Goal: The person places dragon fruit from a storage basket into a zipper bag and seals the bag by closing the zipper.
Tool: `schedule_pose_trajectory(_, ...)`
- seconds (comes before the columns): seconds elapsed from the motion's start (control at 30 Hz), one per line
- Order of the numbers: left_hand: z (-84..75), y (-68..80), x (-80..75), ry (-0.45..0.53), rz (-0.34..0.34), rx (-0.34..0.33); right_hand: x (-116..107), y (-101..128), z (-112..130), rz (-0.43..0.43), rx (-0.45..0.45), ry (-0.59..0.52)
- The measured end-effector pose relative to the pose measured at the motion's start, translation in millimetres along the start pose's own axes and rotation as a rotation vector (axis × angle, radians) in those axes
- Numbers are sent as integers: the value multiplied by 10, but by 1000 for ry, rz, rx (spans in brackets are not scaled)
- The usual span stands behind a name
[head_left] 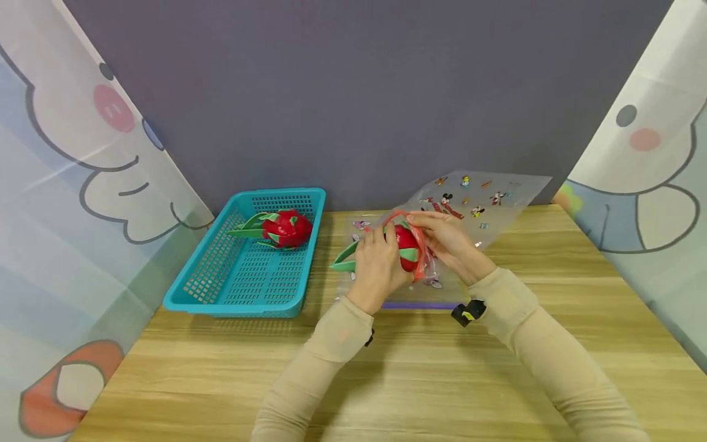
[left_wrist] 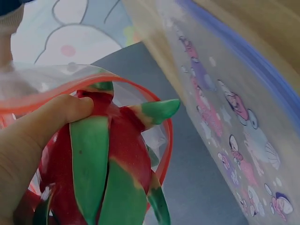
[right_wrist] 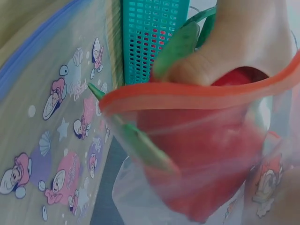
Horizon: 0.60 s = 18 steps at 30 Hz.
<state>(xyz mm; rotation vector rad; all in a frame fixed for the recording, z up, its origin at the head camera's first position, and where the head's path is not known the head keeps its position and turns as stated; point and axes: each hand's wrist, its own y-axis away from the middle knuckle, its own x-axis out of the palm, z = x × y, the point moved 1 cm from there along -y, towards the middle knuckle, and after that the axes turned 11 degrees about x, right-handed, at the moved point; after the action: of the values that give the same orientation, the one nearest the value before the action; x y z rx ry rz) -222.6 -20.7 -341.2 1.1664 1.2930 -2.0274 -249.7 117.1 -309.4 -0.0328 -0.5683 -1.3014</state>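
Note:
My left hand (head_left: 378, 264) grips a red dragon fruit (head_left: 407, 247) with green leafy scales, its thumb pressed on the skin in the left wrist view. The fruit's tip is inside the mouth of a clear zip bag (head_left: 486, 199) printed with small cartoon figures. That bag's red-orange zip edge (right_wrist: 197, 96) loops around the fruit, whose lower part shows through the film in the right wrist view. My right hand (head_left: 450, 242) holds the bag's mouth from the right, fingers at the rim. Long green leaves (head_left: 345, 258) stick out left of my left hand.
A second clear bag with a purple zip (head_left: 425, 305) and pink prints lies flat on the wooden table (head_left: 442, 380) under the hands. On the left stands a turquoise basket (head_left: 301, 288) with another dragon fruit (head_left: 293, 228) in it. A grey panel (head_left: 359, 104) rises behind.

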Motion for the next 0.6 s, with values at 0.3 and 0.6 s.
schedule_pose_trajectory(0.3, 111, -109, -33, 181, 11, -158, -41, 51, -15, -4, 17, 71)
schedule_pose_trajectory(0.6, 179, -194, -58, 299, 86, -324, -48, 86, -46, 7, 21, 7)
